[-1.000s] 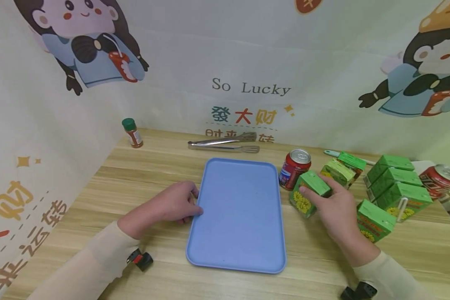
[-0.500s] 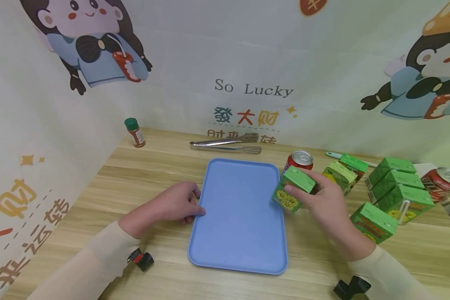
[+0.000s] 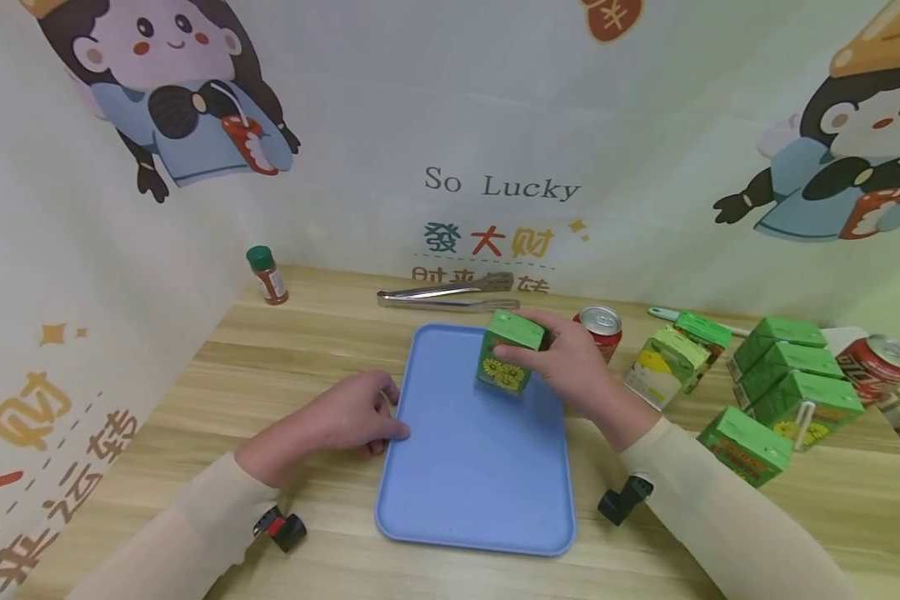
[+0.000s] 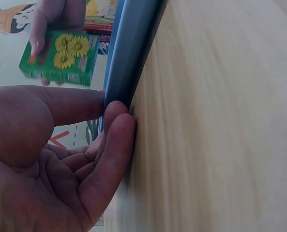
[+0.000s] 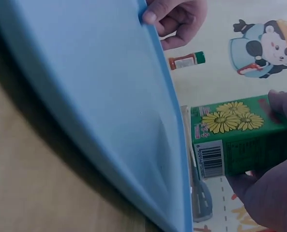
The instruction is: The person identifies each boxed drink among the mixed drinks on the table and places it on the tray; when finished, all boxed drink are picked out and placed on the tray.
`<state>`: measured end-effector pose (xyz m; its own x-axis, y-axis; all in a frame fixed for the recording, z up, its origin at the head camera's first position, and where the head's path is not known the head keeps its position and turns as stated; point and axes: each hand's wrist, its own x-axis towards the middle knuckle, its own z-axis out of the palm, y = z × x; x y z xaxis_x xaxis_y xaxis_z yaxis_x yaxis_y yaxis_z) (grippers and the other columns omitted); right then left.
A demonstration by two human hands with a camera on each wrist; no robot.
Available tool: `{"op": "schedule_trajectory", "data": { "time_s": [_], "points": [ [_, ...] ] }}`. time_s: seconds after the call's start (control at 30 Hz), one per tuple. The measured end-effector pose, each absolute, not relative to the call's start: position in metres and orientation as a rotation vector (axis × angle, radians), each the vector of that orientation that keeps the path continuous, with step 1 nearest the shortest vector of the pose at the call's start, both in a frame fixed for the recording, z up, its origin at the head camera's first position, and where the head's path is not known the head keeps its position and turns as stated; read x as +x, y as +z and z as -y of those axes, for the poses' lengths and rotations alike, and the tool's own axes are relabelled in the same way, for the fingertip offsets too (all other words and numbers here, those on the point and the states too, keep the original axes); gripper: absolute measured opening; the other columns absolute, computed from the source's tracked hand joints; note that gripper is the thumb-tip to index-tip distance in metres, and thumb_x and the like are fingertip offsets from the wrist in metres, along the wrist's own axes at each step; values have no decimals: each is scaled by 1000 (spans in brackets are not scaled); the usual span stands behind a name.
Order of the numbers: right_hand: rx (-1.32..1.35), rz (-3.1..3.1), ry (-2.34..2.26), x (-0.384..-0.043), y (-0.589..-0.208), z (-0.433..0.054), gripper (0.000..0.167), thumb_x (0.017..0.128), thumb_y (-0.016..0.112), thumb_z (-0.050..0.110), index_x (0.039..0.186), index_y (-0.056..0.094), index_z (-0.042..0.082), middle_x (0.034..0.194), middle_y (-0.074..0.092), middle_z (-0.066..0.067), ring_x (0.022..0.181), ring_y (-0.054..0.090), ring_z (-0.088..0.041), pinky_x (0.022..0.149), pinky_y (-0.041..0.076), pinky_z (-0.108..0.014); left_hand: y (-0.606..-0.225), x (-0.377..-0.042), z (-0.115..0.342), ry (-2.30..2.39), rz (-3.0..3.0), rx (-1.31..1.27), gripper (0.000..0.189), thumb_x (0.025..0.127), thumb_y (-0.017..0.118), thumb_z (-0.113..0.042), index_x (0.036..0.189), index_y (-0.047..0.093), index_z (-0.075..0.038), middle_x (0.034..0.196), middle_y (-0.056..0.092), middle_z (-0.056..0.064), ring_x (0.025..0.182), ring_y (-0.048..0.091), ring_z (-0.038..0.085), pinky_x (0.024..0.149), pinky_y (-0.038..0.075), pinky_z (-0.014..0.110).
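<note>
My right hand (image 3: 573, 364) grips a green drink carton (image 3: 505, 360) printed with yellow flowers, thumb on one side and fingers on the other. The carton is upright over the far right part of a blue tray (image 3: 468, 475). In the right wrist view, the base of the carton (image 5: 230, 133), with a barcode beside it, shows above the tray's surface. My left hand (image 3: 356, 412) pinches the tray's left edge. Seen from the left wrist, its thumb lies on the rim (image 4: 119, 63) and its curled fingertips are against the outer side by the tabletop.
Behind the tray lie metal tongs (image 3: 450, 293); a green-capped spice bottle (image 3: 267, 275) stands far left. To the right are a red can (image 3: 603, 329), a yellow-fronted carton (image 3: 663, 371), several green cartons (image 3: 795, 383), another can (image 3: 879, 367) and a mint-handled utensil (image 3: 663, 313).
My right hand has lifted the green carton from beside the red can and carried it left over the tray. The left hand stays at the tray's edge.
</note>
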<state>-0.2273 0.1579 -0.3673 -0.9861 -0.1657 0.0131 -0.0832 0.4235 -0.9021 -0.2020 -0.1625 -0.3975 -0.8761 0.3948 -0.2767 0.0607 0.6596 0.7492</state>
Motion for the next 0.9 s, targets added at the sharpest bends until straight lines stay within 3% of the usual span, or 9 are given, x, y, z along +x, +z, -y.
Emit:
{"op": "schedule_trajectory", "data": {
  "time_s": [0.4,0.9],
  "points": [
    [-339,-2500,-1583,-265,-377,-135,63,93,93,40,150,70,25,137,72,0,126,67,-25,112,52,-53,-397,-203,160,1046,-2480,346,39,99,84,-11,127,61,4,75,72,8,62,71,20,59,62,36],
    [-535,-2489,-1555,-295,-390,-107,58,95,91,31,149,71,20,134,73,-4,122,67,-26,111,51,-52,-400,-204,162,1027,-2487,359,36,100,84,-13,124,62,3,73,72,8,60,70,21,57,61,36]
  ]
}}
